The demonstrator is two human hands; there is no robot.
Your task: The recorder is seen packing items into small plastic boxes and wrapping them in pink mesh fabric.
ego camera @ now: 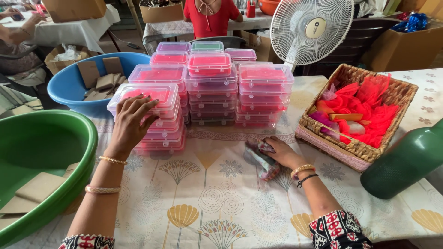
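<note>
The left hand (131, 121) is laid flat on the lid of the nearest stack of clear lidded plastic boxes (152, 120), fingers spread and released, pressing on it rather than gripping. That stack is stood at the near left of a block of like stacks (217, 87), pink and red contents showing through, gathered toward the far middle of the tabletop (207, 203).

The right hand (281, 153) is rested on the patterned cloth near the middle of the tabletop, fingers curled onto a small crinkled clear packet (260, 161); whether it is truly pinched or only touched cannot be told.

A woven basket (392, 99) of red net pouches is set toward the right edge, with a green plastic bottle (406, 161) lying just beside it. A green tub (46, 152) holding brown card pieces is placed at the near left, a blue tub (69, 83) beyond it at the far left, and a white fan (311, 27) past the far edge.

As a judgement, a top box is being steadied while the packet is brought into play: the box stage looks to be in hand. A next move would call for the lid to be lifted by its rim with the stack held square, lest the column be tipped.
</note>
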